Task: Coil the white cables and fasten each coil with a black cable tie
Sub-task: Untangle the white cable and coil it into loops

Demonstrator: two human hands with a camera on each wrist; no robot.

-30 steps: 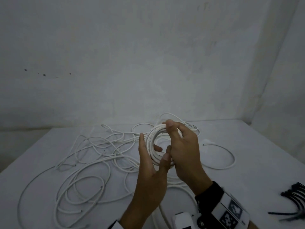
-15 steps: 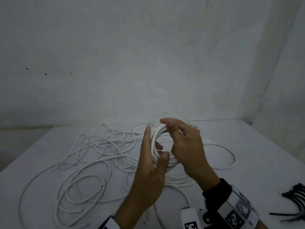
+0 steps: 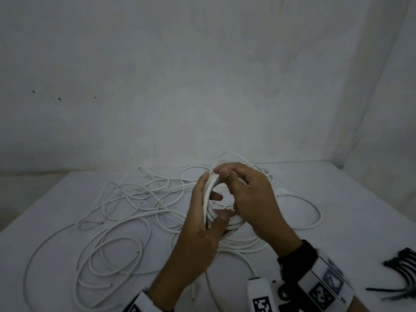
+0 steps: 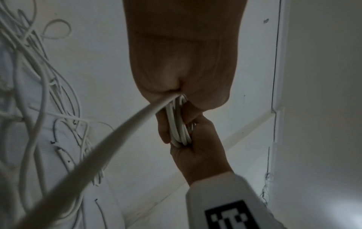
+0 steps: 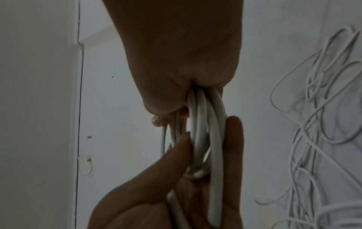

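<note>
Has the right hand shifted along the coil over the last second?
Yes. The right hand has slid leftward over the coil top, its fingertips now nearer the left hand.

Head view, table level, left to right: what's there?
Loose white cables → left hand → coil, held by both hands → right hand → black cable ties at the right edge.

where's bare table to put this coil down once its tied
Bare table lies on the right, between the outlying cable loop and the black cable ties at the right edge. The left half and centre are crowded with loose white cables, under both hands and the coil.
</note>
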